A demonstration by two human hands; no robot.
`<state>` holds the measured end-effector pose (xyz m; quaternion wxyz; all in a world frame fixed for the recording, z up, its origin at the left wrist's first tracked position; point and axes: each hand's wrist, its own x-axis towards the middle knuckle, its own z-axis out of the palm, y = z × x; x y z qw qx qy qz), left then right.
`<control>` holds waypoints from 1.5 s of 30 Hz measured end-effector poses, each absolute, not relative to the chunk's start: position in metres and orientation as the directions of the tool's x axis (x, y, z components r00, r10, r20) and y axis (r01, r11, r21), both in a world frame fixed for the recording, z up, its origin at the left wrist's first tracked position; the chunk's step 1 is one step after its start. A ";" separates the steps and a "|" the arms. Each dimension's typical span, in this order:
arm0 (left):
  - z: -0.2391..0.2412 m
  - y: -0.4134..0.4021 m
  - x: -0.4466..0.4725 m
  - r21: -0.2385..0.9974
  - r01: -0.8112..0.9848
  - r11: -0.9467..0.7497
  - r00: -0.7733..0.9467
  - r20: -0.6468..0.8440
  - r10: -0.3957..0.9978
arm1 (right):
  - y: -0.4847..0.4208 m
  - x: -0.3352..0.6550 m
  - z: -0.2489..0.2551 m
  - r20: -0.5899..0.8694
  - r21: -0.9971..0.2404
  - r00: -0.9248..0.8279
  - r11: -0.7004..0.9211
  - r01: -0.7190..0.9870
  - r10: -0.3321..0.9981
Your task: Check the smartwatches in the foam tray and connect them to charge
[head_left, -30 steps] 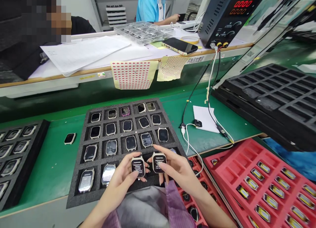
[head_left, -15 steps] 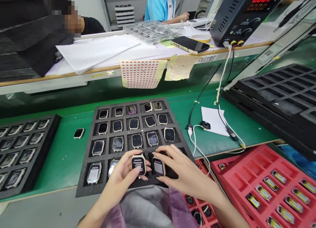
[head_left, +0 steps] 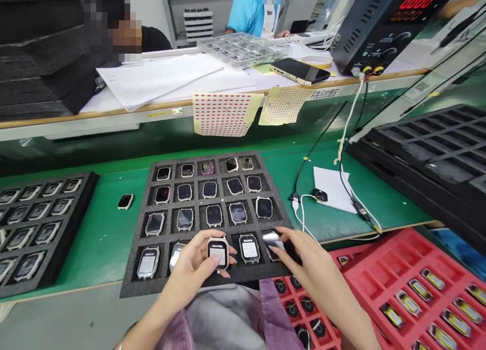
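My left hand holds a strapless smartwatch by its edges, the thumb on its lit screen. My right hand has thumb and fingers on another smartwatch in the near right compartment of a dark foam tray; glare covers part of that watch. Between my hands, a third smartwatch lies in its compartment with a lit list on its screen. Several more watch bodies, mostly dark-screened, fill the rows behind. Part of one near watch is hidden behind my left hand.
Another foam tray of watches stands left, with a loose watch beside it. Red trays, stacked black trays, cables and white paper lie right. A power supply stands on the shelf. Two people sit beyond.
My right hand has moved right, from the watch beside my left hand to the one in the near right compartment. The held watch's screen now shows a list instead of text.
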<state>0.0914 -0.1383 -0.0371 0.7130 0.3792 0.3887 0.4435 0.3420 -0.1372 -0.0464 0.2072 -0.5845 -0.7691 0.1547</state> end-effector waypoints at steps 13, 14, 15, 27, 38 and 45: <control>-0.048 -0.140 0.075 0.769 0.578 -0.272 0.392 0.031 0.920 | -0.133 0.348 -0.035 -0.013 -0.942 -0.075 0.013 0.335 0.997; -0.044 -0.138 0.069 0.713 0.629 -0.311 0.410 0.036 0.911 | -0.132 0.348 -0.035 -0.062 -0.964 -0.057 -0.045 0.263 0.996; -0.040 -0.135 0.060 0.652 0.680 -0.334 0.405 0.045 0.913 | -0.130 0.347 -0.034 -0.107 -0.976 -0.053 -0.095 0.194 0.993; -0.054 -0.096 -0.025 0.259 0.962 -0.091 0.070 0.090 0.993 | -0.095 0.319 -0.019 -0.241 -0.918 -0.171 -0.282 -0.280 0.955; -0.029 -0.080 -0.029 0.976 0.220 0.011 0.093 -0.032 0.995 | -0.058 0.299 -0.007 -0.189 -0.931 -0.381 -0.289 -0.224 0.905; -0.013 -0.063 0.006 0.911 -0.353 0.214 0.236 -0.135 0.962 | -0.039 0.268 0.010 -0.200 -0.932 -0.517 -0.324 -0.162 0.832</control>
